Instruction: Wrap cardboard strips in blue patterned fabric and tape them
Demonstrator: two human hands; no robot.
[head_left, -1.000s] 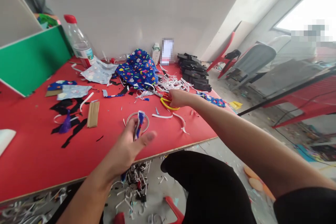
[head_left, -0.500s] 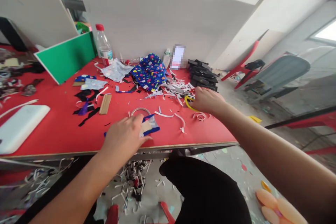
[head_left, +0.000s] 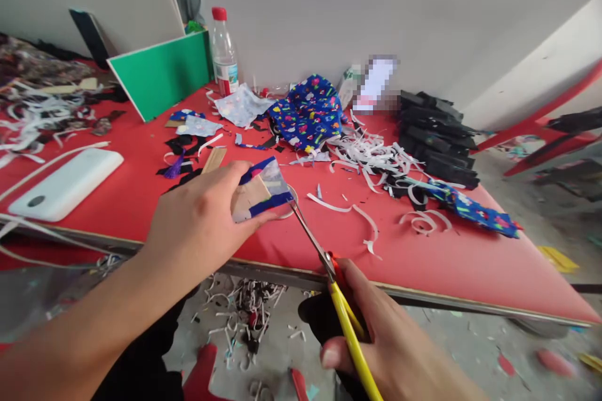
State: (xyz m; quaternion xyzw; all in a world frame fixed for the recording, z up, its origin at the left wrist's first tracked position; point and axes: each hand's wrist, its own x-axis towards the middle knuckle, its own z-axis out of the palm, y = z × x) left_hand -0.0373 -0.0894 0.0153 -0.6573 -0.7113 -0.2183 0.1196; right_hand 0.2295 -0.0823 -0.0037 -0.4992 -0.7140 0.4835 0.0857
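Observation:
My left hand (head_left: 200, 219) pinches a small folded fabric piece (head_left: 269, 195) between thumb and fingers, raised a little over the table's front part. Blue edging runs along two sides of it, with grey cloth and a tan, card-like patch between. In my right hand (head_left: 385, 326) is a pair of scissors (head_left: 345, 313) with yellow handles, held in front of the table edge. Their blades point up and left, and the tips meet the piece's lower right corner. A pale ring (head_left: 295, 194) lies partly hidden behind the piece.
White strip scraps (head_left: 376, 153) are heaped beside blue patterned cloth (head_left: 308, 113). Stacked black pieces (head_left: 435, 138) stand at the right, with a blue patterned strip (head_left: 480, 210) in front. A bottle (head_left: 224, 56), green board (head_left: 162, 75) and white power bank (head_left: 68, 185) are on the left.
My right hand has come from the scrap pile to the table's front, bringing the scissors up to the fabric piece. My left hand has lifted and tilted the piece. The view has shifted.

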